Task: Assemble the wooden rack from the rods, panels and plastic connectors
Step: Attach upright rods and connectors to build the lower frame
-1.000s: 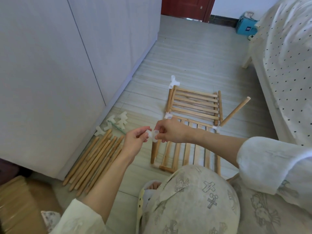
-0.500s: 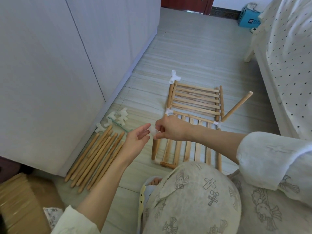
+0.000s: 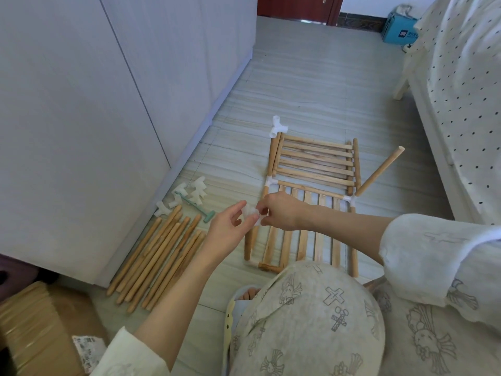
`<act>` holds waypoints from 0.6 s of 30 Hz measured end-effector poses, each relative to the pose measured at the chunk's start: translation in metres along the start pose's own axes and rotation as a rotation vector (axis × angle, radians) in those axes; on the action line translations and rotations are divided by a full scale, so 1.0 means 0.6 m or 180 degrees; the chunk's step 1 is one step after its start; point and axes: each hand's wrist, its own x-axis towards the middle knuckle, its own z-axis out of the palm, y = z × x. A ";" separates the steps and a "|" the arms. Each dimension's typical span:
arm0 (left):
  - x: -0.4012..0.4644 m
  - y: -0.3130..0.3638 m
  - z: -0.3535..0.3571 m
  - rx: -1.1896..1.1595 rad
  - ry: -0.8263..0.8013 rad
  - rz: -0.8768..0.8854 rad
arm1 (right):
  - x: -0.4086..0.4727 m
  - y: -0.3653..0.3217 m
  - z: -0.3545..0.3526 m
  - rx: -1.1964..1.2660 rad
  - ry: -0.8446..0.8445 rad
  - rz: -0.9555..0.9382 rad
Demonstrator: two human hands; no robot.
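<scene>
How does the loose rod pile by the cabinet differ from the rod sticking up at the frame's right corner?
The rod pile lies flat on the floor, while the angled rod rises off it with its far end in the air. The pile's rods are unconnected; the angled rod meets a white connector on the frame. The pile is many rods side by side; the angled rod stands alone. Both are plain round light wood.
</scene>
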 end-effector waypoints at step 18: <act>0.008 0.000 0.008 0.0525 -0.0254 0.0049 | -0.015 0.012 0.006 0.0834 -0.0216 0.0062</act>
